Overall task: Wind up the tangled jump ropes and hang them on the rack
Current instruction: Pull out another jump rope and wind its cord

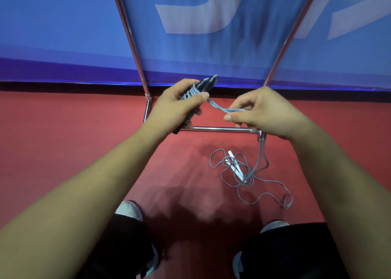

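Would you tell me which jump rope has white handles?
The tangled grey rope on the red floor; the other, in the left hand, has dark ribbed handles.

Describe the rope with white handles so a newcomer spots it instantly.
Start at the red floor, between the chrome rack's bottom bar and the person's shoes. A loose grey tangle lies there, and the white handles sit in its middle; the other rope's handles are dark and held up in the left hand.
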The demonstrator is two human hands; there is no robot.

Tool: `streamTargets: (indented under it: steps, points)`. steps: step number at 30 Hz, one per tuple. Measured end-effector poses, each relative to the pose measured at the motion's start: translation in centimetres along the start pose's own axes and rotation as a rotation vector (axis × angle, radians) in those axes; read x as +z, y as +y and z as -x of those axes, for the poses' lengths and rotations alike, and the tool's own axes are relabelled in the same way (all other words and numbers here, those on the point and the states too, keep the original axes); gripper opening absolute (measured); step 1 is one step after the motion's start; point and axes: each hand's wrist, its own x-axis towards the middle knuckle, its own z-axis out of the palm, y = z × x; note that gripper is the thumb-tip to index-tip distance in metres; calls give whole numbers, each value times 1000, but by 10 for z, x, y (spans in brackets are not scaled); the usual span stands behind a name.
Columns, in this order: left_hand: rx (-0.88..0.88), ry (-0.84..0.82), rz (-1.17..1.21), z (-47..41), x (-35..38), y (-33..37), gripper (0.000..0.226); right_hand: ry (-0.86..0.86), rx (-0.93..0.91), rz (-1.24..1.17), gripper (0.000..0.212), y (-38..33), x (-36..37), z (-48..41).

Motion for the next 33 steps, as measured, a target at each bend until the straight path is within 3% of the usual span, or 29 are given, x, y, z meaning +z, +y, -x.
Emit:
streamTargets:
  steps: [2, 5, 7, 13, 16, 19, 22, 25, 29, 33]
  points:
    - [53, 36, -184, -1, -2, -7, 24, -8, -8, 20, 13, -2, 5, -1]
    - [116, 89, -741, 0, -5, -9, 37, -17, -27, 56, 10, -6, 10, -1]
    - [150, 60, -987, 2, -2, -6, 40, -10, -45, 97, 9, -8, 12, -2]
    - [164, -265, -1140, 8, 5, 0, 52, 28, -97, 173, 5, -13, 13, 1]
    - [214, -314, -1139, 11, 6, 2, 55, 63, -115, 146, 6, -9, 10, 0]
    - [234, -425, -980, 11, 3, -1, 38, 69, -104, 72, 16, -5, 8, -1]
    - [159, -563, -513, 15, 1, 0, 15, 80, -49, -97, 20, 5, 5, -4]
    - [128, -501, -212, 17, 0, 3, 6, 113, -48, -173, 6, 15, 2, -7]
    - [89, -391, 26, 12, -1, 5, 15, 82, -64, -97, 12, 15, 4, -9]
    - [20, -349, 108, 8, 0, -1, 25, -7, -64, -55, 15, 18, 5, -11]
